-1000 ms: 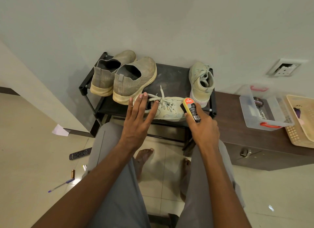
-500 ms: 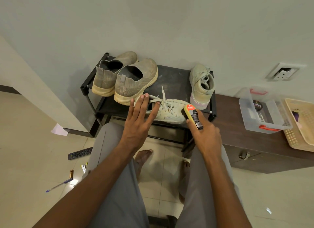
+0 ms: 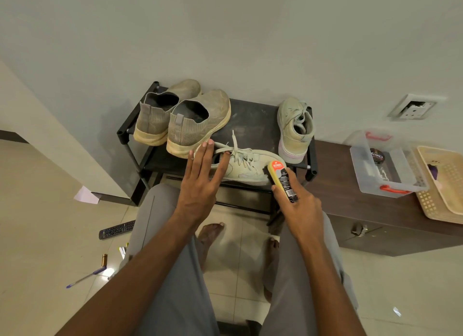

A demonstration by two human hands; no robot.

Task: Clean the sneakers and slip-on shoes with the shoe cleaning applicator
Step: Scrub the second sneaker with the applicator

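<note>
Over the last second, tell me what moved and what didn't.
Little changed. The right hand keeps its hold on the shoe cleaning applicator, tip at the toe of the laced sneaker lying on its side. The left hand stays flat on that sneaker. The slip-on shoes and upright sneaker kept their places on the rack.

Grey trousers point(image 3: 175, 273), bare forearms with no sleeves in view, bare feet point(image 3: 209, 233).

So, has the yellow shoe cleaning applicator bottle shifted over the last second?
Barely: the yellow applicator bottle in the right hand stays at the lying laced sneaker's toe, just before the upright sneaker.
</note>
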